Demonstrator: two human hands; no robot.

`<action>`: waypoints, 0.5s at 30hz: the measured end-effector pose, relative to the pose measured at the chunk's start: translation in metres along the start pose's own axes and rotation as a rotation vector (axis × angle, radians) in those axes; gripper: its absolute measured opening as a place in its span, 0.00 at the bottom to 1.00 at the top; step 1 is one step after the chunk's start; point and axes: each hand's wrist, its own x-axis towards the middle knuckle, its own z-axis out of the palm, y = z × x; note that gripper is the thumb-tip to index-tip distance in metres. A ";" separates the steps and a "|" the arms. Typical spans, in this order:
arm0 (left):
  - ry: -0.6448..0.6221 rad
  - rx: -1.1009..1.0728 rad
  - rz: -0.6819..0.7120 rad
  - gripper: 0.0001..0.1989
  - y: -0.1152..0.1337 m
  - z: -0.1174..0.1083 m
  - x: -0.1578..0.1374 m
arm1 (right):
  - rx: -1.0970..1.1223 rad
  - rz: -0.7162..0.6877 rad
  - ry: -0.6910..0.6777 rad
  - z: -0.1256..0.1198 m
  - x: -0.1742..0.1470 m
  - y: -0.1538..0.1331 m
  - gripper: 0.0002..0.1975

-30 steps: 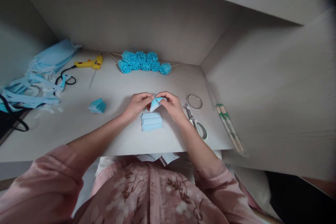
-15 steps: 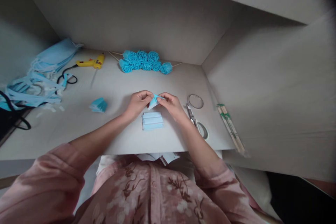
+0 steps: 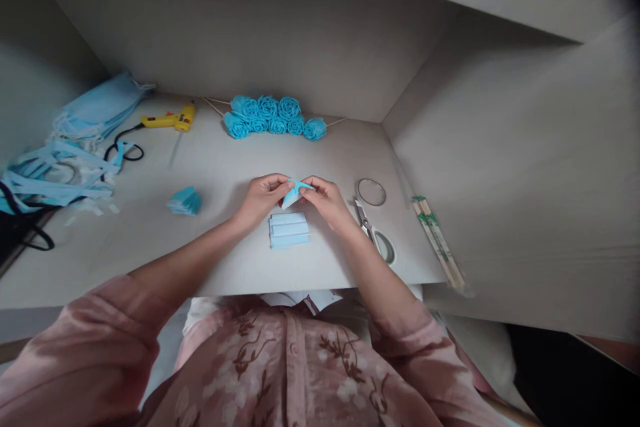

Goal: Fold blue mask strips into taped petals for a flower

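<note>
Between my two hands is a small folded piece of blue mask fabric (image 3: 293,196), pale on one face and brighter blue along its top. My left hand (image 3: 265,197) pinches its left side with thumb and fingers. On the right side, my right hand (image 3: 326,199) grips it the same way, thumb on top. Just below the hands lies a stack of pleated light-blue fabric pieces (image 3: 289,231). Off to the left sits a small pile of folded blue pieces (image 3: 185,201).
Blue fabric roses (image 3: 270,117) on sticks line the back wall. At left are a yellow glue gun (image 3: 170,120), a stack of masks (image 3: 103,107) and cut strips (image 3: 50,173). Scissors (image 3: 373,230), a wire ring (image 3: 371,192) and packaged wooden sticks (image 3: 439,240) lie at right.
The view has shifted very slightly. Both hands keep their pinch on the folded fabric piece, which has hardly moved.
</note>
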 end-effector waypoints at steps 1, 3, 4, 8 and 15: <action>0.006 -0.006 -0.007 0.17 0.000 0.000 0.000 | -0.002 0.002 0.000 0.000 0.000 0.000 0.09; 0.020 -0.017 -0.021 0.17 -0.001 0.000 0.001 | 0.001 0.004 0.005 0.000 0.000 0.000 0.09; 0.025 -0.022 -0.023 0.17 -0.002 0.000 0.001 | 0.003 0.004 0.009 0.000 0.000 -0.001 0.09; 0.029 -0.023 0.000 0.17 -0.002 0.000 0.001 | -0.008 0.015 -0.008 0.001 -0.002 -0.002 0.13; 0.039 -0.003 -0.007 0.16 -0.001 0.001 0.000 | 0.013 0.016 -0.025 0.001 -0.001 0.006 0.16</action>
